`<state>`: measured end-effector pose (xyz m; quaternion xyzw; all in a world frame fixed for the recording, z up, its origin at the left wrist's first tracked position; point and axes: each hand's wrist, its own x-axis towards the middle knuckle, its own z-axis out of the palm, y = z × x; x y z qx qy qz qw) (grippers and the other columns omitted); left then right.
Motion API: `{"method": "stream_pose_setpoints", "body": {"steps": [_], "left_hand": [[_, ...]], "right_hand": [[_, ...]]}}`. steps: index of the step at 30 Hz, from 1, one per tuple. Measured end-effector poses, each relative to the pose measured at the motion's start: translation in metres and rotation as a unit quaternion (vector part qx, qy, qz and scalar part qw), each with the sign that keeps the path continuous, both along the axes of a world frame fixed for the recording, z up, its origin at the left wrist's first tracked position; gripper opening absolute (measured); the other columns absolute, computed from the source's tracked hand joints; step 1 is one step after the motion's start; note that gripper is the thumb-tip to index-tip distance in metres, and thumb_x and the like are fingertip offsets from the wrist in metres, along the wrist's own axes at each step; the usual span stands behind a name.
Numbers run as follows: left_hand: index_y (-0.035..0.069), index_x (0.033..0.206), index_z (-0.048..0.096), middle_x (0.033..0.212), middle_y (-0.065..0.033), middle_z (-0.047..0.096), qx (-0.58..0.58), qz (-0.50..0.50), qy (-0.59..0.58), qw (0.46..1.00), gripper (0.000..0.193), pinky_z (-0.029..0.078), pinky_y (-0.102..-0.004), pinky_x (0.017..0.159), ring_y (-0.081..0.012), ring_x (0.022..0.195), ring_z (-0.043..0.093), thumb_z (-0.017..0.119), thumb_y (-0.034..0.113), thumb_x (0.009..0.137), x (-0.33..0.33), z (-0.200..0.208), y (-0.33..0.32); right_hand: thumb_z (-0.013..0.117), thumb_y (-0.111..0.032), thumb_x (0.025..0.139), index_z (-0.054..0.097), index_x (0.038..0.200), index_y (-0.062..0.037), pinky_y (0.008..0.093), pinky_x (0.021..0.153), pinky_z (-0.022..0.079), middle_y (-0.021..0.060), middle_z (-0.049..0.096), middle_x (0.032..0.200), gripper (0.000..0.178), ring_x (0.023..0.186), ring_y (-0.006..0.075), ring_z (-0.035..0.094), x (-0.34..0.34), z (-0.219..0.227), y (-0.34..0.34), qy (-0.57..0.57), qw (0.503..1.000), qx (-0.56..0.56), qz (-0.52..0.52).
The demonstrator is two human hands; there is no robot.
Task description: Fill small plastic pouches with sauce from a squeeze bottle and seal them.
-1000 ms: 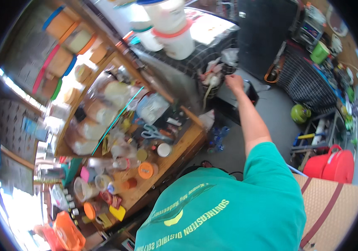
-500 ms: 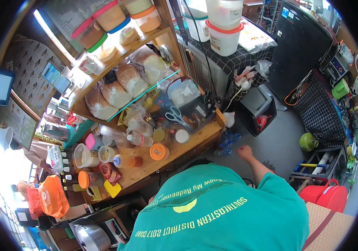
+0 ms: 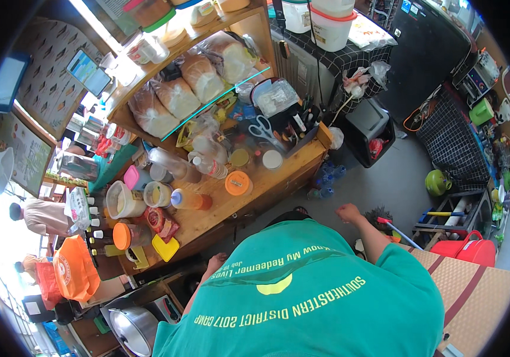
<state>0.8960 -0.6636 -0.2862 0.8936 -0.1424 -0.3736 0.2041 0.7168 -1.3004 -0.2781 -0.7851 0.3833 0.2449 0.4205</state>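
Observation:
My right hand (image 3: pixel 348 212) hangs over the grey floor, past the end of the wooden counter. Its fingers look loosely curled, and nothing shows in them. At the other side of my green shirt, my left hand (image 3: pixel 217 262) hangs beside the counter's front edge, mostly in shade; how its fingers lie is not clear. On the wooden counter (image 3: pixel 207 229), nearest to that hand, are a yellow lid (image 3: pixel 166 247), a red packet (image 3: pixel 161 221) and a bottle of orange liquid (image 3: pixel 190 200). An orange-lidded jar (image 3: pixel 238 183) stands farther along.
Bagged loaves (image 3: pixel 180 98) fill the shelf behind the counter. Blue scissors (image 3: pixel 265 131) rest in an organizer. Plastic bottles (image 3: pixel 328 180) and a black bin (image 3: pixel 367 140) are on the floor. A large pot (image 3: pixel 131 330) sits at lower left, a red bag (image 3: pixel 469 249) at right. A person (image 3: pixel 43 215) is at far left.
The view has shifted, so the counter appears farther right. My left hand and forearm have come out from beside my shirt. My right hand stays low over the floor. A red-and-white stick now shows near my right arm.

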Motion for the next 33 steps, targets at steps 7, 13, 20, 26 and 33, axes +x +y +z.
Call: {"method": "stream_pose_setpoints", "body": {"steps": [7, 13, 20, 26, 33], "left_hand": [[0.006, 0.122, 0.069, 0.115, -0.0161, 0.073, -0.006, 0.043, 0.045, 0.998, 0.045, 0.056, -0.0395, 0.091, -0.0293, 0.108, 0.071, 0.07, 0.036, 0.088, -0.006, 0.037, -0.022], [0.009, 0.119, 0.071, 0.111, -0.0166, 0.073, -0.031, 0.012, 0.015, 0.999, 0.041, 0.056, -0.0433, 0.089, -0.0352, 0.103, 0.071, 0.066, 0.037, 0.089, -0.034, 0.016, 0.011], [0.01, 0.118, 0.071, 0.11, -0.0168, 0.073, -0.05, 0.017, 0.001, 0.999, 0.039, 0.056, -0.044, 0.088, -0.0361, 0.102, 0.07, 0.065, 0.036, 0.089, -0.045, 0.036, 0.001], [0.011, 0.117, 0.072, 0.11, -0.017, 0.073, -0.058, 0.031, -0.009, 0.998, 0.038, 0.056, -0.0445, 0.088, -0.0369, 0.102, 0.07, 0.064, 0.036, 0.089, -0.054, 0.044, -0.014], [0.012, 0.116, 0.072, 0.109, -0.0172, 0.073, -0.055, 0.089, -0.01, 0.995, 0.036, 0.055, -0.0452, 0.087, -0.0378, 0.101, 0.069, 0.063, 0.035, 0.09, -0.092, 0.039, -0.034]], "right_hand": [[0.068, -0.036, 0.082, 0.077, 0.1, -0.0078, 0.0408, 0.086, 0.056, 0.0156, 0.075, 0.099, 0.035, 0.094, 0.0313, 0.072, -0.003, 0.05, 0.063, -0.049, 0.988, -0.058, 0.134], [0.07, -0.035, 0.085, 0.074, 0.105, -0.0053, 0.0418, 0.087, 0.055, 0.0172, 0.074, 0.101, 0.035, 0.097, 0.0332, 0.07, 0.065, 0.113, 0.084, -0.112, 0.972, -0.079, 0.191], [0.07, -0.029, 0.086, 0.07, 0.104, -0.001, 0.0392, 0.078, 0.055, 0.0152, 0.073, 0.092, 0.033, 0.087, 0.0302, 0.071, 0.185, 0.176, 0.06, -0.312, 0.922, -0.148, 0.174], [0.072, -0.02, 0.084, 0.071, 0.106, -0.0004, 0.0384, 0.075, 0.056, 0.016, 0.074, 0.089, 0.03, 0.081, 0.0285, 0.072, 0.3, 0.251, 0.004, -0.493, 0.829, -0.255, 0.07], [0.072, -0.021, 0.085, 0.072, 0.105, -0.0004, 0.038, 0.081, 0.055, 0.0173, 0.074, 0.097, 0.029, 0.089, 0.0293, 0.072, 0.361, 0.283, -0.015, -0.475, 0.823, -0.264, 0.166]]}}
